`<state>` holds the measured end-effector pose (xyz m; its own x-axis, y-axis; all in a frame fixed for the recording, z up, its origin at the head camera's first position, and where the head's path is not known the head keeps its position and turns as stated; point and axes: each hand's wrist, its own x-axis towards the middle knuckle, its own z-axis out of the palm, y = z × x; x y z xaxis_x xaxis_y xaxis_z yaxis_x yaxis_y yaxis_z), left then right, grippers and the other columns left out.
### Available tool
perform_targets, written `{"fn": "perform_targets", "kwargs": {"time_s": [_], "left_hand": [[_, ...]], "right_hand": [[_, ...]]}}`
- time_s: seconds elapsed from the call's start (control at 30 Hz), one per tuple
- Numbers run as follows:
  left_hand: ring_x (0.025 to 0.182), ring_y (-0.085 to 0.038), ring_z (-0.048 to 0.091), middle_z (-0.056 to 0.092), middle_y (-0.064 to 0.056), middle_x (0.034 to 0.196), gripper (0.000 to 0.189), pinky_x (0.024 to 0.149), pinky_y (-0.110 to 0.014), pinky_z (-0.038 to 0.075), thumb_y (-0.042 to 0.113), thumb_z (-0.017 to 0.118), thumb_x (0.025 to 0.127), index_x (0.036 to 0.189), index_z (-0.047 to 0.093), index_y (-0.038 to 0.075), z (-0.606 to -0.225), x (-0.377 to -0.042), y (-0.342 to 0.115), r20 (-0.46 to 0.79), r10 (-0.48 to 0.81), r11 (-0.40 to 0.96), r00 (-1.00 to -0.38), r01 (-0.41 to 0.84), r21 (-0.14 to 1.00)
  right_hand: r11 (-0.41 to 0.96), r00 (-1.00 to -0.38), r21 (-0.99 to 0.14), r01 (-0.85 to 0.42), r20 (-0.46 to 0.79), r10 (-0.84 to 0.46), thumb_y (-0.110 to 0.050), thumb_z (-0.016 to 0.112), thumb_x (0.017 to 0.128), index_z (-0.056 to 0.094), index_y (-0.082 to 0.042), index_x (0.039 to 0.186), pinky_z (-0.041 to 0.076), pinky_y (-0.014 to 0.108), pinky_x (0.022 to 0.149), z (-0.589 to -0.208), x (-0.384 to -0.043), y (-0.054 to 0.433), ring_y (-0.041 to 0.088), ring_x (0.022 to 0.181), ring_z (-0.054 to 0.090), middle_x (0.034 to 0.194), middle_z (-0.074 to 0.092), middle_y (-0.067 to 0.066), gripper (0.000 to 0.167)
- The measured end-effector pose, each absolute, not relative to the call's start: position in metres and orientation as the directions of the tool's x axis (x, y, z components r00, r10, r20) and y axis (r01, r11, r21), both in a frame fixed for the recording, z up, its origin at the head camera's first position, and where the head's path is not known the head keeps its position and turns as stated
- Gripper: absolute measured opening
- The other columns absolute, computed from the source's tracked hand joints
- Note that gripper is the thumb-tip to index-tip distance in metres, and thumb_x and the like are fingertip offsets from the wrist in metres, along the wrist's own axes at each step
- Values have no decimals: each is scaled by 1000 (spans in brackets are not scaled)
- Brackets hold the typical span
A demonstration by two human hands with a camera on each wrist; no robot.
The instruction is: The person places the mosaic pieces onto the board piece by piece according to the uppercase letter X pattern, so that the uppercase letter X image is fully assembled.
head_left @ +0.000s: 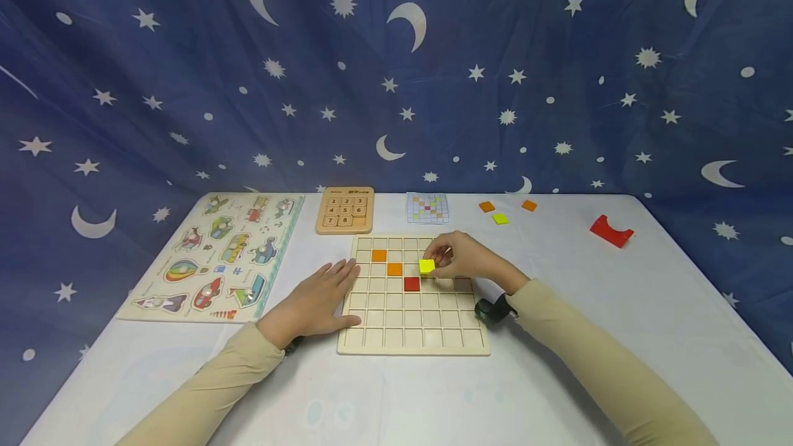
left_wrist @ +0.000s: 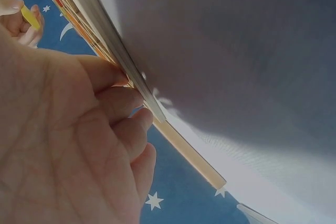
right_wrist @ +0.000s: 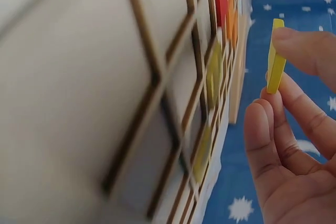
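A yellow square tile (head_left: 427,266) is pinched between the thumb and fingers of my right hand (head_left: 461,255), held just above the wooden grid board (head_left: 413,351). The right wrist view shows the yellow tile (right_wrist: 276,56) edge-on, apart from the board's surface. Two orange tiles (head_left: 378,255) and a red tile (head_left: 411,284) lie in grid cells on a diagonal. My left hand (head_left: 319,298) rests with spread fingers at the board's left edge; in the left wrist view its fingertips (left_wrist: 137,121) touch that edge.
Behind the board stand a wooden number puzzle (head_left: 345,210) and a printed pattern card (head_left: 427,208). Loose orange tiles (head_left: 487,206) and a yellow-green tile (head_left: 500,219) lie at the back right, near a red curved piece (head_left: 612,231). A picture puzzle board (head_left: 213,260) lies on the left.
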<state>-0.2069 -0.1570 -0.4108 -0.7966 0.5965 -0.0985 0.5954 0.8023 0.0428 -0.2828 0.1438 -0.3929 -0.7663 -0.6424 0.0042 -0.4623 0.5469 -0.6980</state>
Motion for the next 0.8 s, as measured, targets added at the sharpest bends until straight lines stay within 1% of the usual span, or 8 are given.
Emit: {"fn": "perform_targets", "kwargs": {"time_s": [0.2, 0.47, 0.8], "left_hand": [[143, -35, 24, 25, -21, 153, 87, 118, -48, 22, 55, 53, 88, 146, 27, -4, -411, -207, -157, -91, 598, 801, -796, 597, 42], [143, -34, 24, 25, -20, 154, 87, 118, -47, 22, 56, 53, 88, 146, 27, -3, -412, -208, -157, -100, 592, 805, -800, 592, 39], [143, -34, 24, 25, -20, 153, 86, 118, -47, 22, 56, 52, 88, 146, 27, -4, -413, -208, -157, -95, 594, 804, -799, 593, 39]], "right_hand": [[518, -727, -707, -481, -8, -686, -5, 76, 75, 68, -3, 92, 51, 19, 67, -393, -276, 126, 11, 73, 54, 83, 64, 8, 19], [507, -691, -719, -476, -51, -721, -5, 78, 74, 69, -3, 92, 52, 17, 65, -395, -270, 104, 7, 69, 54, 82, 65, 7, 20], [529, -650, -667, -525, -87, -755, -10, 80, 72, 69, -5, 88, 50, 14, 61, -397, -264, 87, 3, 65, 53, 77, 64, 3, 20]]}}
